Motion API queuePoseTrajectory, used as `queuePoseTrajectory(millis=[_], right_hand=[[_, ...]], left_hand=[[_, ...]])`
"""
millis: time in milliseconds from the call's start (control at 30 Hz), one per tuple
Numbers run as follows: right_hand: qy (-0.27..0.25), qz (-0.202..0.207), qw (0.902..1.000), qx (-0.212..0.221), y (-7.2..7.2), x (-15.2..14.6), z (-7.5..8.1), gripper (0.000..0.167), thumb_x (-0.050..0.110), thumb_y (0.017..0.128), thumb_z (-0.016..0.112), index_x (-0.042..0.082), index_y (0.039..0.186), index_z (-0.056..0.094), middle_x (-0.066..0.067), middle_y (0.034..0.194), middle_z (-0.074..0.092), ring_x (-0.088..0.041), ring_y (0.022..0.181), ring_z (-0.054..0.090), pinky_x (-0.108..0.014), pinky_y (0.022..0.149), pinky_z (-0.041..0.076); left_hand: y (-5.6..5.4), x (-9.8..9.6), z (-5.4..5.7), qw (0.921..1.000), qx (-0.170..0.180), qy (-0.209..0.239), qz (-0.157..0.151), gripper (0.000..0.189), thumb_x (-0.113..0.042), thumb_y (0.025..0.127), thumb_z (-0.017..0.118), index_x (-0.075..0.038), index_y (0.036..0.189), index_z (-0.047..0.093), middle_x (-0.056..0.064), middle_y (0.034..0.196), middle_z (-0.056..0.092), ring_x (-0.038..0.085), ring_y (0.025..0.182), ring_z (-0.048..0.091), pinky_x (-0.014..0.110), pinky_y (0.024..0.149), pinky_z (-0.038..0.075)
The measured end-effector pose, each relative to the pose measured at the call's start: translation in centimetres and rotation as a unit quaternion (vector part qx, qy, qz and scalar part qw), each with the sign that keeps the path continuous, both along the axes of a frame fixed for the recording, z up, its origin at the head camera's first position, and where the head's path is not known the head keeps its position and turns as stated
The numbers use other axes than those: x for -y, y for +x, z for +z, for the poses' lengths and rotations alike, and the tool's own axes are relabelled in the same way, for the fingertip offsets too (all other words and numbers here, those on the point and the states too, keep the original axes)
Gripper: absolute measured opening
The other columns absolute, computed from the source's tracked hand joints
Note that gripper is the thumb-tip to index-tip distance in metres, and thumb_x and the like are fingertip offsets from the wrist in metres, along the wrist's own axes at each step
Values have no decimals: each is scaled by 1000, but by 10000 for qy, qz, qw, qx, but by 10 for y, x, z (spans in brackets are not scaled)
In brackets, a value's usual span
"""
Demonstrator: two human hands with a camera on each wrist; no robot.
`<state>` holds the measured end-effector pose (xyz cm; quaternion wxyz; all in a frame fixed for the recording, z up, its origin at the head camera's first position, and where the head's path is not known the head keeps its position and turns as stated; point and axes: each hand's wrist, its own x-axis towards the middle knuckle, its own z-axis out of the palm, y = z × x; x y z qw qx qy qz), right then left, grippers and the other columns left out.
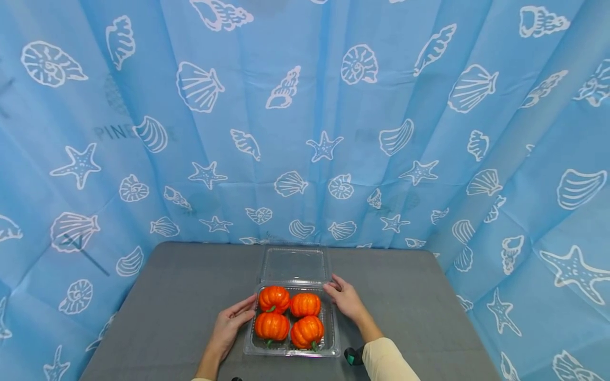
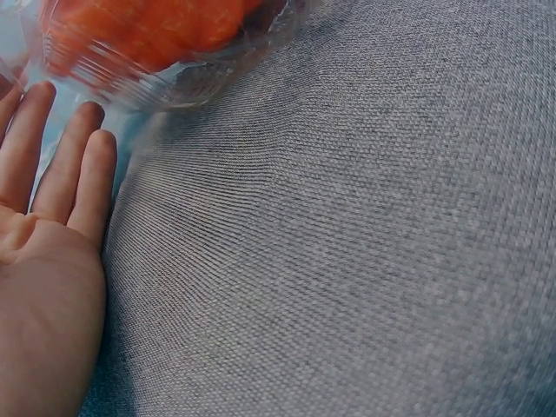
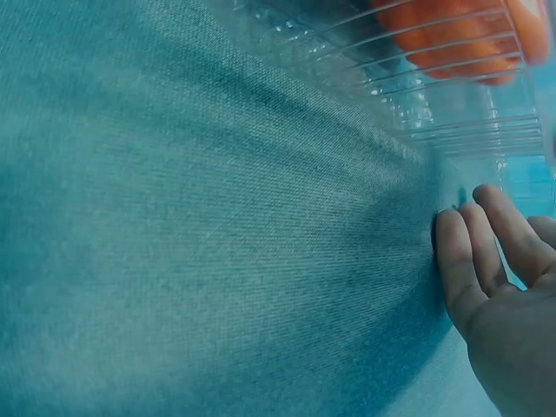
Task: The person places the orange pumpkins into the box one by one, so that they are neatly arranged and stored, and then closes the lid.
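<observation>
A clear plastic clamshell container (image 1: 330, 338) lies on the table with its lid (image 1: 294, 265) folded back, away from me. Several small orange pumpkins (image 1: 305, 305) with green stems fill its base in two rows. At the left wall is my left hand (image 1: 227, 327), fingers extended and fingertips right at the rim. In the left wrist view, that palm faces the container with fairly straight fingers (image 2: 65, 165). My right hand (image 1: 350, 304) is by the back right corner near the hinge, its fingertips close to the edge. Its fingers (image 3: 456, 252) look loosely bent in the right wrist view.
The grey cloth-covered table (image 1: 190, 280) extends on both sides of the container. Beside the right sleeve lies a black and green object (image 1: 353, 356), and a small dark item (image 1: 236, 379) shows at the bottom edge. A blue shell-print curtain (image 1: 305, 159) hangs behind the table.
</observation>
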<state>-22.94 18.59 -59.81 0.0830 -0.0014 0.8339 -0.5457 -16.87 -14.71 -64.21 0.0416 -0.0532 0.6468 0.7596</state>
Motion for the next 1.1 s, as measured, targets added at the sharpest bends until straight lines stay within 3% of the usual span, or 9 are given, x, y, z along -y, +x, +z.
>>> queuePoseTrajectory(millis=[467, 667, 933, 1100], right_hand=[[-266, -101, 9993, -223, 0, 2, 1, 58, 14, 101, 62, -9, 149, 41, -31, 134, 63, -40, 115, 68, -48, 86, 61], [-279, -163, 9993, -171, -3, 3, 1, 62, 15, 100, 64, -5, 152, 38, -28, 137, 62, -36, 116, 67, -44, 87, 61], [-397, -259, 9982, -366, -3, 5, 7, 69, 10, 97, 68, -2, 156, 33, -29, 132, 65, -25, 99, 72, -34, 77, 61], [-490, -193, 9971, -551, 0, 6, 9, 69, 6, 97, 66, -3, 156, 32, -32, 135, 62, -30, 104, 73, -28, 73, 58]], left_hand=[[0, 0, 4, 9997, 235, 81, 27, 50, -6, 89, 75, 0, 137, 63, 15, 142, 62, -4, 114, 66, 14, 92, 53], [0, 0, 3, 9997, 238, 54, 47, 49, -6, 89, 75, 0, 137, 64, 15, 142, 62, -4, 113, 66, 13, 92, 53], [-1, 0, 0, 9997, 172, -157, 49, 51, -10, 89, 76, 0, 137, 63, 13, 140, 65, -5, 113, 66, 13, 92, 53], [-1, 1, -1, 9996, 209, -172, 9, 52, -11, 89, 77, 0, 137, 63, 13, 140, 64, -4, 114, 65, 13, 91, 53]])
